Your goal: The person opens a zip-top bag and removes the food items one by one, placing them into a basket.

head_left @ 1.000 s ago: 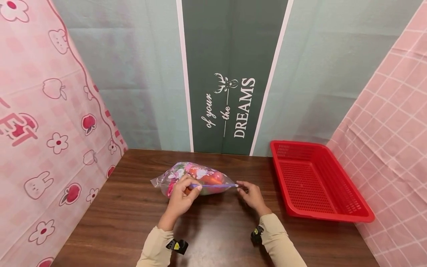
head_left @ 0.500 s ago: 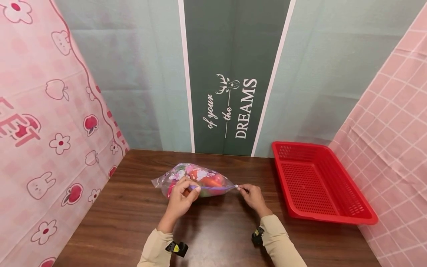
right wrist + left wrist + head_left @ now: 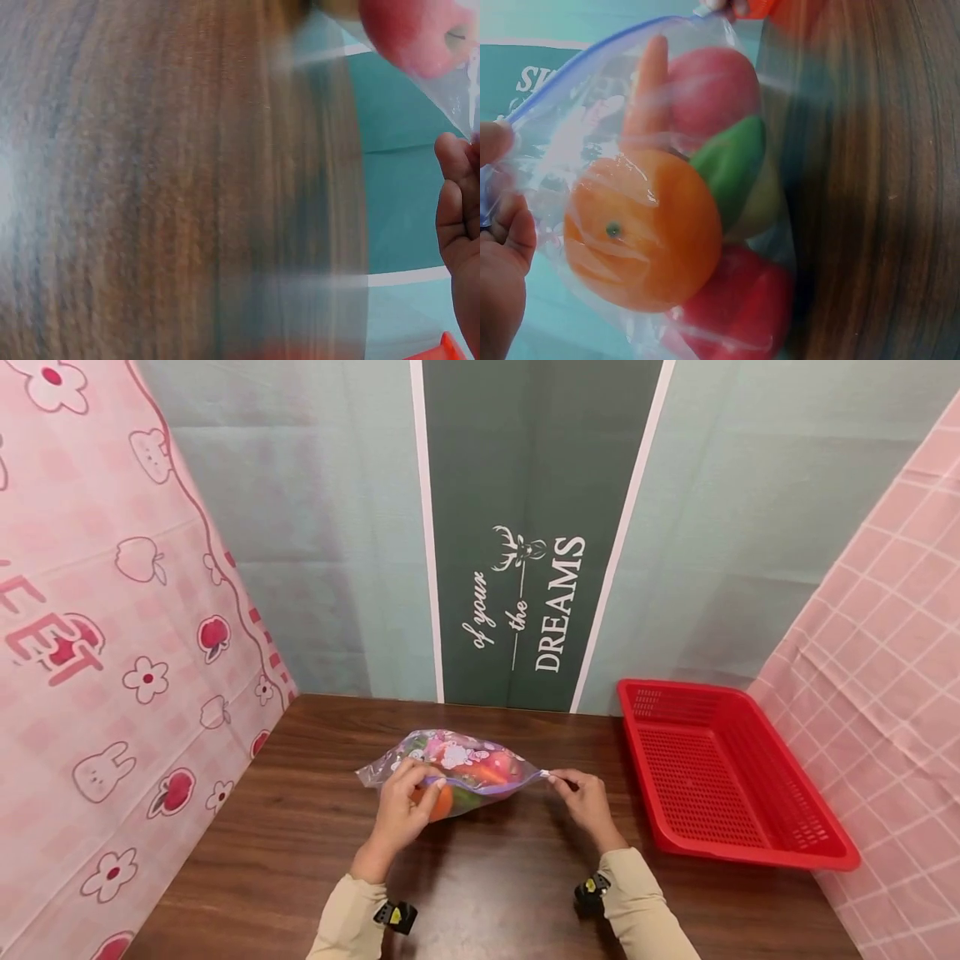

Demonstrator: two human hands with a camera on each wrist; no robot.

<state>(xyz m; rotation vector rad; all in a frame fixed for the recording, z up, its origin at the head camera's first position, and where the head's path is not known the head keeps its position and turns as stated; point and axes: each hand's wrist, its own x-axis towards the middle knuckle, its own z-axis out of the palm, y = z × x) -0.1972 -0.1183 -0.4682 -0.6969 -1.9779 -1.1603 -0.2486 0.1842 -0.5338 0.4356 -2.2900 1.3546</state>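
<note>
Over the brown table [image 3: 487, 885], left hand [image 3: 401, 806] and right hand [image 3: 587, 803] pinch the bag [image 3: 457, 756] by its purple edge [image 3: 495, 790], more orange fruit [image 3: 645, 225] showing than before, suggesting a lift.

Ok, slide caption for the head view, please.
Left hand and right hand pinch a clear produce bag by its purple edge, beside a red basket.

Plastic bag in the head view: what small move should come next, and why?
I'd probably ease the right hand slightly toward the red basket to draw the purple strip of the plastic bag taut: the strip sags between the right hand, pinching its white end, and the left hand, pinching farther along.
</note>
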